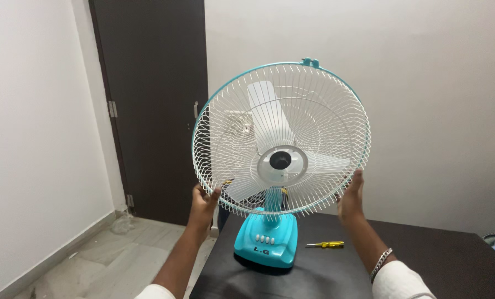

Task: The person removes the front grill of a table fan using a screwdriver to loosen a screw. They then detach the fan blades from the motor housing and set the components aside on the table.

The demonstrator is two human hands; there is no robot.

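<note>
Holding the white wire guard (314, 111) of a table fan at both lower sides, the person stood over the dark counter (441, 260). The left hand (203, 203) had its grip closed around the lower left rim of the guard, fingers hooked over the turquoise ring (200, 124). The right hand (351, 196) lay flatter against the lower right rim; whether its fingers really closed on the wires I could not tell, since only the back of the hand showed.

The fan stood upright on its turquoise base (265, 239) at the near left part of the counter, facing the person. The front guard sat in front of the three pale blades (267, 119), and the clip (310, 62) on top of the ring stood up. The round hole in the middle of the guard (280, 160) was open, with no cap on it. From this I judged that the work on the guard was only in the middle: the guard was in place on the fan or nearly so, but not clearly fastened.

A yellow screwdriver (325, 244) lay on the counter just right of the base, untouched by either hand. Behind the fan were a dark door (153, 99) and a white wall (435, 111).
</note>
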